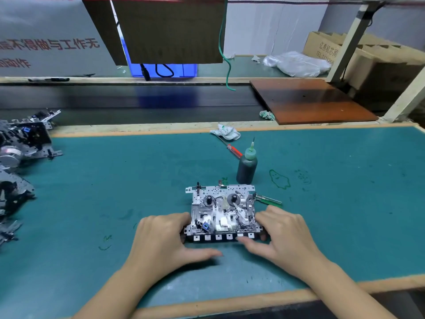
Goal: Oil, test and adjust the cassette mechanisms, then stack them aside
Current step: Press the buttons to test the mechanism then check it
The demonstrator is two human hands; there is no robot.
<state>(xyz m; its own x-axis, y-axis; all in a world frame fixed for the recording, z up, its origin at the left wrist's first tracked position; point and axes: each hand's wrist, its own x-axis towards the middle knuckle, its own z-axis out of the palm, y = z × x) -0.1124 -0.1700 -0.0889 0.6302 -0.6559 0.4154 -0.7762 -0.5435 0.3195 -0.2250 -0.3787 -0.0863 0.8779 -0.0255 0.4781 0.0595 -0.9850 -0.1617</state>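
Note:
A metal cassette mechanism [222, 210] lies flat on the green mat [115, 185], its row of white keys facing me. My left hand [164, 236] grips its left side, thumb stretched along the mat in front of the keys. My right hand [281, 233] grips the right side, with the thumb at the rightmost keys. A dark oil bottle [246, 165] with a green needle cap stands upright just behind the mechanism. A pile of several other mechanisms [18, 155] sits at the mat's left edge.
A red-handled screwdriver [231, 148] and a crumpled cloth [226, 131] lie behind the bottle. A green tool [270, 200] sticks out from the mechanism's right side. A conveyor belt [138, 100] runs beyond the mat, with a brown board [310, 100] at its right.

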